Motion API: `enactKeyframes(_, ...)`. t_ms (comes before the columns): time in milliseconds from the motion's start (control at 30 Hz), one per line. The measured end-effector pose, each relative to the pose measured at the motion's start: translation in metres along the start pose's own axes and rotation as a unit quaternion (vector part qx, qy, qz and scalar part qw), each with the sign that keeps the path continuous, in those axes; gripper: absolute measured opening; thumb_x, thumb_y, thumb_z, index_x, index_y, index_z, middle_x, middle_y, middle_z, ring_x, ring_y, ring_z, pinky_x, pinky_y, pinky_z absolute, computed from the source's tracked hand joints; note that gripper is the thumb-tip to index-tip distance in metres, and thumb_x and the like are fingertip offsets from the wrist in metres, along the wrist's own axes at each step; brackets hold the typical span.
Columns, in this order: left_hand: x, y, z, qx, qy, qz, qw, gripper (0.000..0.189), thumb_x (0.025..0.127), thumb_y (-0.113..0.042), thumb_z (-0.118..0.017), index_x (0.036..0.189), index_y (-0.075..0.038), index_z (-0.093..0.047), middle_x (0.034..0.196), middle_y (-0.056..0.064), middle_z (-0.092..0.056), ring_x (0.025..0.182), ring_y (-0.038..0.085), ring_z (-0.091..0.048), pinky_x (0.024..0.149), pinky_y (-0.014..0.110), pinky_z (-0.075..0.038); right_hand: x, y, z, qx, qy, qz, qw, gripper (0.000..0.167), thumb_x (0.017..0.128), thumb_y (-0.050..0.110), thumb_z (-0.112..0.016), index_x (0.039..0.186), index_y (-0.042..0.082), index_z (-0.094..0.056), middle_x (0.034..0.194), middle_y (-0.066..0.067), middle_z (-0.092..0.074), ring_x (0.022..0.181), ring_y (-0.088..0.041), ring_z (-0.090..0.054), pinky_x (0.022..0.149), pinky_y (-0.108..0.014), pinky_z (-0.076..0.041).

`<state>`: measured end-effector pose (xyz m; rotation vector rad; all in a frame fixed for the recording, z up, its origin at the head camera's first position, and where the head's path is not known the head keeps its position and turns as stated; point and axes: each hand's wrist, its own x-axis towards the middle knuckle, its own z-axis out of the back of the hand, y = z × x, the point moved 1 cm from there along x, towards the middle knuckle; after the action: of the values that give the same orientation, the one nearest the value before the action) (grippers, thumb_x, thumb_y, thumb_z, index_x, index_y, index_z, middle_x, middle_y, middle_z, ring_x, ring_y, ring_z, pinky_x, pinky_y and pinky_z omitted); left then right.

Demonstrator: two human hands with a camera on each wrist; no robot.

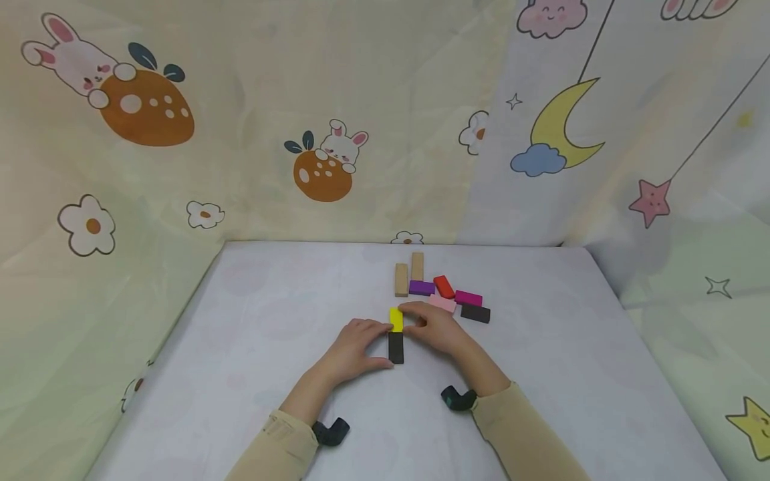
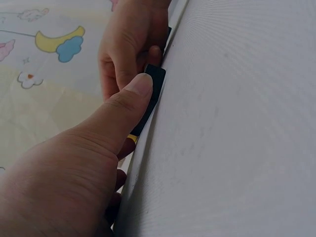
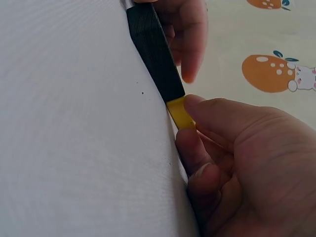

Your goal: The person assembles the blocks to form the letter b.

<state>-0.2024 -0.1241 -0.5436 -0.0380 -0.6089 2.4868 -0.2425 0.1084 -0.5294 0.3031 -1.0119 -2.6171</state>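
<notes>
A black block (image 1: 396, 348) and a yellow block (image 1: 396, 320) lie end to end on the white table, the yellow one farther away. My left hand (image 1: 356, 352) holds the black block from the left. Its thumb is at the near end, and the index fingertip reaches the seam beside the yellow block. On the other side, my right hand (image 1: 438, 325) grips the yellow block, with the index finger at its far corner and the thumb by its right side. In the right wrist view, thumb and finger meet the yellow block (image 3: 181, 114) right beside the black block (image 3: 157, 54).
Behind the hands lie two plain wooden blocks (image 1: 401, 280), a purple block (image 1: 422, 288), a red block (image 1: 444, 287), a magenta block (image 1: 468, 298), a pink block (image 1: 442, 304) and another black block (image 1: 475, 313). A patterned cloth (image 1: 252, 87) hangs around the white table (image 1: 252, 307).
</notes>
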Motion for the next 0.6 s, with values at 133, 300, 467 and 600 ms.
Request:
enactKeyframes(133,-0.0002,0.0003,0.0001,-0.002,0.003,0.003,1.0,0.073,0.081,-0.065,-0.069,0.143,-0.03,-0.051,0.138,-0.007,-0.058,0.128,0.019,-0.048,0.113,0.044,-0.038,0.0004,-0.0008,-0.0002,-0.005,0.0,0.003,1.0,0.052,0.088,0.035,-0.075,0.137,0.037,-0.058,0.132,0.012,-0.061,0.086,-0.014,-0.054,0.073,-0.025,-0.051)
enactKeyframes(300,-0.0002,-0.0004,-0.0006,-0.001,0.0,-0.003,1.0,0.07,0.081,-0.062,-0.071,0.141,-0.03,-0.053,0.136,-0.007,-0.059,0.126,0.019,-0.049,0.112,0.043,-0.038,-0.0005,-0.0004,-0.0003,-0.009,0.001,0.005,1.0,0.052,0.088,0.033,-0.074,0.138,0.036,-0.057,0.135,0.01,-0.06,0.086,-0.014,-0.054,0.074,-0.025,-0.051)
enactKeyframes(467,-0.0002,0.0012,-0.0033,0.0,0.0,-0.001,1.0,0.067,0.081,-0.062,-0.07,0.139,-0.033,-0.054,0.134,-0.01,-0.06,0.126,0.017,-0.049,0.111,0.042,-0.039,-0.0004,-0.0002,-0.0012,-0.016,-0.001,0.008,0.9998,0.051,0.09,0.032,-0.073,0.138,0.035,-0.057,0.134,0.011,-0.06,0.085,-0.013,-0.054,0.075,-0.025,-0.05)
enactKeyframes(600,-0.0005,0.0022,-0.0048,-0.003,0.003,0.007,1.0,0.066,0.081,-0.064,-0.069,0.139,-0.035,-0.054,0.136,-0.012,-0.059,0.127,0.015,-0.047,0.112,0.042,-0.038,0.0004,-0.0002,-0.002,-0.017,-0.007,0.012,0.9998,0.049,0.09,0.032,-0.073,0.137,0.035,-0.058,0.133,0.011,-0.061,0.084,-0.013,-0.054,0.074,-0.026,-0.05)
